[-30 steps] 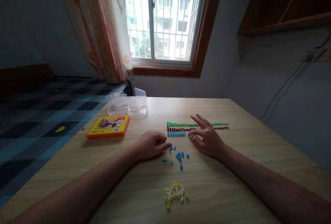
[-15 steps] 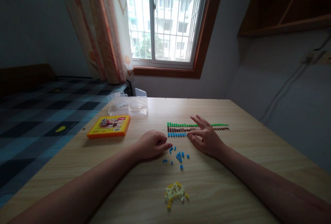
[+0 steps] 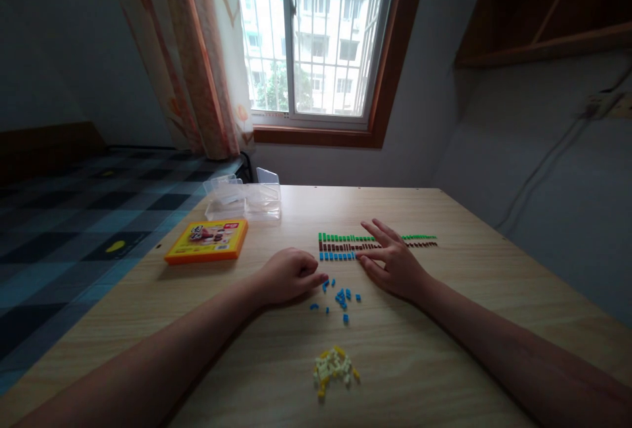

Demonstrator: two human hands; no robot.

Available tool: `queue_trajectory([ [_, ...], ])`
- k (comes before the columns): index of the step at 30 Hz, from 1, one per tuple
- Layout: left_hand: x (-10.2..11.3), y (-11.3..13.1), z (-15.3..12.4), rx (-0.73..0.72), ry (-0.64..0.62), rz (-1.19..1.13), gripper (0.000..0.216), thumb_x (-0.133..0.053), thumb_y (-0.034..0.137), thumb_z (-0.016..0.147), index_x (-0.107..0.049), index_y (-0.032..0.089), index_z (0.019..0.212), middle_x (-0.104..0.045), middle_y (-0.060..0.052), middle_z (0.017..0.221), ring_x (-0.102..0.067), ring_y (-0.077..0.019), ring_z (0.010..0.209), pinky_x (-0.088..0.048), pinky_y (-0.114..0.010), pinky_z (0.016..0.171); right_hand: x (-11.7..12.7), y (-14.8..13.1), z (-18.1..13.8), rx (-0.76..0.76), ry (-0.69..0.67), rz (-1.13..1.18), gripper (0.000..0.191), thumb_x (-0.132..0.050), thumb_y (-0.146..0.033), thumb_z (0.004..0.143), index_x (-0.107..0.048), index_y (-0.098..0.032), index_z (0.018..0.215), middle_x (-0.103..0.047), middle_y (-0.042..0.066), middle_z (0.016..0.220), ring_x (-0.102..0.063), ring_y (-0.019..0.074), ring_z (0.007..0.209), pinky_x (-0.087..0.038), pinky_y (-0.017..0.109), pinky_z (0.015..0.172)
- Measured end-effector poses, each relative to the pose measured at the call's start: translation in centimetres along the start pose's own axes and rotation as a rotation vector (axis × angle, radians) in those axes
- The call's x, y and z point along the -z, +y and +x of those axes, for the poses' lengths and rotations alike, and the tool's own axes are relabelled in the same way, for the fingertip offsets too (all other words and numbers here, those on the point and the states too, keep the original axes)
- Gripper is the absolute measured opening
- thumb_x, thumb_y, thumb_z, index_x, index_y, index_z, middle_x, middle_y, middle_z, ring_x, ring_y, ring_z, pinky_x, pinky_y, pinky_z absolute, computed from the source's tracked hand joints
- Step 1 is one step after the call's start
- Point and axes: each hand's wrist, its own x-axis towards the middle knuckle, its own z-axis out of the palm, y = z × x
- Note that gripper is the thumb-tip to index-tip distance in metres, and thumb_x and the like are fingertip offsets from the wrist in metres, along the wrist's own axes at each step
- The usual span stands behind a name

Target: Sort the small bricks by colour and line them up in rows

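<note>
My right hand (image 3: pixel 392 263) is over the right end of a row of small blue building bricks (image 3: pixel 338 257). Its thumb and index finger close on the last blue brick (image 3: pixel 354 255) of that row, while the other fingers spread upward. Behind lie a brown brick row (image 3: pixel 340 247) and a green brick row (image 3: pixel 336 238), both partly covered by my right hand. My left hand (image 3: pixel 291 276) rests on the table with curled fingers and the thumb stretched out, nothing visible in it. Just past that thumb are scattered loose blue bricks (image 3: pixel 341 297).
A pile of yellow and cream bricks (image 3: pixel 333 369) lies near the front of the wooden table (image 3: pixel 419 362). To the left are an orange-yellow box (image 3: pixel 207 242) and clear plastic containers (image 3: pixel 247 203). A bed with a checked cover (image 3: pixel 89 217) stands beyond the left edge.
Both hands keep almost the same pose and place. The whole view shifts very slightly; no brick visibly moves among the rows or piles.
</note>
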Motion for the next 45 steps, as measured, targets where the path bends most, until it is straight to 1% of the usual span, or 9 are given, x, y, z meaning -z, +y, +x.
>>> queue_trajectory([
  [6, -0.1, -0.1, 0.0, 0.004, 0.004, 0.006, 0.047, -0.055, 0.043, 0.089, -0.034, 0.019, 0.054, -0.036, 0.006, 0.053, -0.034, -0.0096, 0.052, -0.024, -0.025, 0.054, 0.3, -0.3, 0.0, -0.01, 0.078, 0.02, 0.025, -0.06, -0.023, 0.088, -0.081, -0.027, 0.1, -0.037, 0.006, 0.159, -0.033, 0.0353, 0.146, -0.033, 0.059, 0.113],
  [11, -0.1, -0.1, -0.1, 0.009, 0.021, 0.005, 0.046, -0.055, 0.041, 0.088, -0.034, 0.019, 0.054, -0.035, 0.006, 0.052, -0.033, -0.0096, 0.052, -0.024, -0.025, 0.053, 0.3, -0.5, -0.1, 0.016, 0.062, 0.025, 0.024, -0.06, -0.022, 0.089, -0.08, -0.028, 0.1, -0.036, 0.006, 0.159, -0.032, 0.0346, 0.147, -0.031, 0.06, 0.114],
  [16, -0.1, 0.1, -0.1, 0.033, 0.087, -0.053, 0.041, -0.056, 0.039, 0.087, -0.037, 0.019, 0.057, -0.039, 0.006, 0.055, -0.034, -0.0095, 0.053, -0.026, -0.024, 0.053, 0.9, -1.6, -0.3, 0.124, -0.066, 0.043, 0.028, -0.061, -0.023, 0.09, -0.076, -0.031, 0.113, -0.028, 0.003, 0.163, -0.022, 0.0346, 0.151, -0.021, 0.065, 0.117],
  [21, 0.0, 0.3, -0.1, 0.024, 0.114, -0.11, 0.015, -0.056, 0.028, 0.084, -0.056, 0.017, 0.073, -0.05, 0.005, 0.062, -0.041, -0.0105, 0.057, -0.031, -0.023, 0.056, 1.4, -3.3, -0.5, 0.205, -0.2, 0.093, 0.035, -0.058, -0.026, 0.093, -0.068, -0.037, 0.126, -0.019, 0.0, 0.166, -0.014, 0.0337, 0.153, -0.015, 0.066, 0.118],
  [25, 0.0, 0.3, -0.1, 0.022, 0.119, -0.11, 0.01, -0.055, 0.02, 0.08, -0.064, 0.017, 0.082, -0.051, 0.004, 0.062, -0.043, -0.0113, 0.06, -0.033, -0.023, 0.058, 1.3, -3.7, -0.5, 0.218, -0.243, 0.119, 0.034, -0.053, -0.028, 0.096, -0.068, -0.038, 0.125, -0.02, -0.002, 0.166, -0.015, 0.034, 0.153, -0.015, 0.066, 0.119],
  [30, 0.1, 0.5, -0.1, 0.026, 0.129, -0.12, 0.012, -0.056, 0.022, 0.081, -0.066, 0.017, 0.085, -0.051, 0.004, 0.062, -0.045, -0.0113, 0.06, -0.035, -0.023, 0.059, 1.2, -2.9, -0.5, 0.173, -0.202, 0.11, 0.032, -0.045, -0.03, 0.101, -0.074, -0.032, 0.113, -0.024, 0.0, 0.165, -0.014, 0.032, 0.153, -0.013, 0.065, 0.119],
  [33, 0.1, 0.5, -0.2, 0.033, 0.126, -0.124, 0.012, -0.056, 0.022, 0.082, -0.066, 0.017, 0.085, -0.052, 0.004, 0.062, -0.045, -0.0111, 0.059, -0.035, -0.023, 0.058, 1.2, -2.6, -0.5, 0.18, -0.197, 0.094, 0.031, -0.047, -0.032, 0.1, -0.071, -0.032, 0.119, -0.023, 0.001, 0.165, -0.014, 0.0317, 0.153, -0.014, 0.064, 0.119],
  [37, 0.1, 0.5, -0.2, 0.031, 0.129, -0.122, 0.011, -0.056, 0.021, 0.082, -0.066, 0.017, 0.084, -0.051, 0.005, 0.061, -0.044, -0.0106, 0.057, -0.034, -0.022, 0.057, 1.3, -2.9, -0.4, 0.246, -0.277, 0.074, 0.036, -0.049, -0.033, 0.1, -0.062, -0.037, 0.132, -0.019, 0.002, 0.166, -0.011, 0.0327, 0.153, -0.013, 0.066, 0.118],
  [45, 0.0, 0.4, -0.1, 0.043, 0.125, -0.104, 0.012, -0.056, 0.02, 0.081, -0.066, 0.017, 0.084, -0.052, 0.005, 0.061, -0.044, -0.0102, 0.056, -0.034, -0.022, 0.056, 1.4, -3.2, -0.3, 0.23, -0.257, 0.105, 0.034, -0.053, -0.028, 0.097, -0.065, -0.035, 0.128, -0.023, 0.0, 0.165, -0.015, 0.0311, 0.153, -0.013, 0.064, 0.12],
])
